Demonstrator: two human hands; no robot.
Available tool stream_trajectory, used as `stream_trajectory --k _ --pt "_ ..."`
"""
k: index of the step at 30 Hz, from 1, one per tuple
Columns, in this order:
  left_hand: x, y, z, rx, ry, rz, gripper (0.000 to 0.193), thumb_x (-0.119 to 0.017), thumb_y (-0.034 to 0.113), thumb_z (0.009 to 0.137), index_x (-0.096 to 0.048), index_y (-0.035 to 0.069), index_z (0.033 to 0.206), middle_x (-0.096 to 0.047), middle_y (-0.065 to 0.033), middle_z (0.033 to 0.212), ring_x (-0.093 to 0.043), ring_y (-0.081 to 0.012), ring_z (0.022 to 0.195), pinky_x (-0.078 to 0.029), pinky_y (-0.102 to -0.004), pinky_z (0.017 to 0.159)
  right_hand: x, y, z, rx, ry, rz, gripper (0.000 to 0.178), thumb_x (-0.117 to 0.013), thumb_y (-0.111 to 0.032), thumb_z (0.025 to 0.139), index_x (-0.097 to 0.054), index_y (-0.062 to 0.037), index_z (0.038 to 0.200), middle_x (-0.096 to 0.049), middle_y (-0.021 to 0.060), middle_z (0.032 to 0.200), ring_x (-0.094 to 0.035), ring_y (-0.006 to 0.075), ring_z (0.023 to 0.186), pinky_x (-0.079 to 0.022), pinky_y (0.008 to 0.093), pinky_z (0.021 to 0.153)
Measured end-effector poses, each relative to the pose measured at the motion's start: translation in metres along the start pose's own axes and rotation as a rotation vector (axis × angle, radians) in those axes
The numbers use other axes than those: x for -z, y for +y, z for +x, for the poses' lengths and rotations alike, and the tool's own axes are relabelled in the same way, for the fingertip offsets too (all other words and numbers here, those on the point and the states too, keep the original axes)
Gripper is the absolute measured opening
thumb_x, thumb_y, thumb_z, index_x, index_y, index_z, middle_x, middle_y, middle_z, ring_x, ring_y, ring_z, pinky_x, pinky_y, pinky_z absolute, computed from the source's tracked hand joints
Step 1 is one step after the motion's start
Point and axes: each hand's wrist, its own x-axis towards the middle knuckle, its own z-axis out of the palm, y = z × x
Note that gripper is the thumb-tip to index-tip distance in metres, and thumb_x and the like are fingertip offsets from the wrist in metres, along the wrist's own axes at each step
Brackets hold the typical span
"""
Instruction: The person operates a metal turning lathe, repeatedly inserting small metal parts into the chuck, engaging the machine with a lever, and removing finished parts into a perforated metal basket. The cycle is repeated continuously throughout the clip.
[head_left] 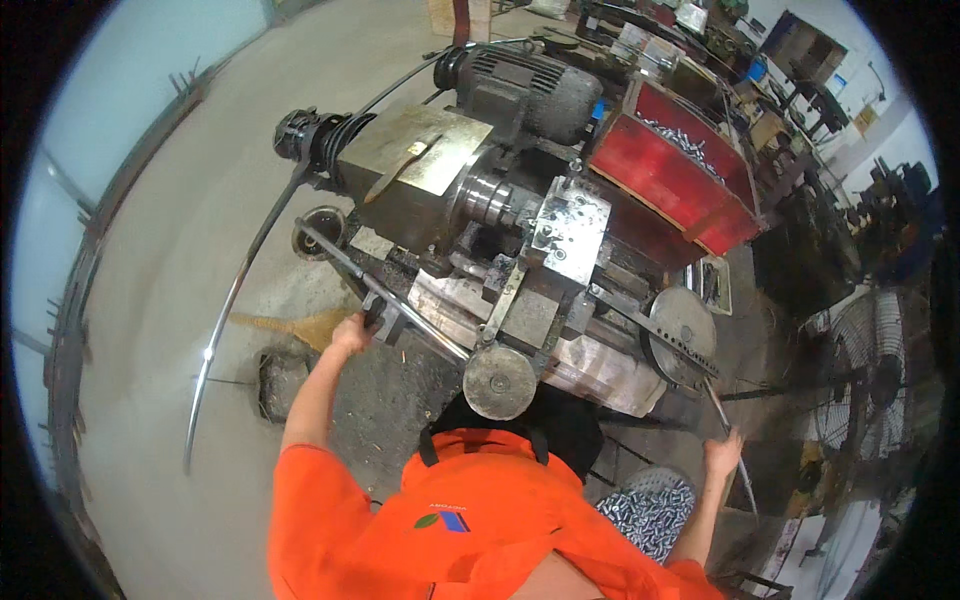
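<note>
A small lathe (500,230) stands in front of me, its spindle chuck (485,197) facing a metal tool block (572,232). My left hand (352,334) is closed around a dark handle (374,308) at the machine's near left side, below a long steel bar (410,318). Out to the right, my right hand (722,456) grips a thin metal lever (716,405). That lever runs from a flat bar with a row of holes (655,330), beside a round disc (684,325). Another round plate (499,382) sits close to my waist.
A red bin (660,160) of small metal parts stands behind the lathe, right of a motor (530,90). More such parts fill a container (650,515) by my right arm. A brush (403,170) lies on the headstock. A curved rod (225,320) juts left; a fan (865,375) stands right.
</note>
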Motion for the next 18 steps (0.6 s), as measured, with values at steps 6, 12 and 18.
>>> stream_trajectory --k 6,12,18 --pt "0.049 -0.05 0.004 -0.008 0.03 -0.04 0.042 -0.061 0.035 0.079 -0.06 0.006 0.109 -0.065 -0.018 0.089 -0.063 -0.0316 0.083 -0.049 -0.0408 0.072 0.166 -0.17 0.056 0.471 -0.168 0.512 0.048 -0.056 -0.004 0.062 -0.061 0.0017 0.109 -0.064 0.0225 0.087 -0.063 0.0334 0.084 -0.048 0.0359 0.074" --pt "0.171 -0.037 -0.066 -0.119 0.384 -0.2 0.037 -0.06 0.031 0.082 -0.06 0.011 0.113 -0.066 -0.015 0.087 -0.064 -0.0284 0.082 -0.049 -0.039 0.072 0.209 -0.379 0.068 1.205 0.074 0.956 0.046 -0.061 -0.004 0.056 -0.064 -0.0041 0.102 -0.063 0.0153 0.098 -0.06 0.0316 0.086 -0.047 0.0359 0.081" --pt "0.245 -0.086 -0.133 0.194 0.77 -0.037 0.035 -0.055 0.035 0.085 -0.06 0.01 0.11 -0.067 -0.0127 0.085 -0.064 -0.0311 0.082 -0.049 -0.0411 0.072 0.202 -0.508 0.047 1.255 -0.098 0.575 0.019 -0.06 -0.013 0.057 -0.072 -0.0102 0.071 -0.065 0.0185 0.076 -0.062 0.0353 0.079 -0.05 0.0384 0.078"
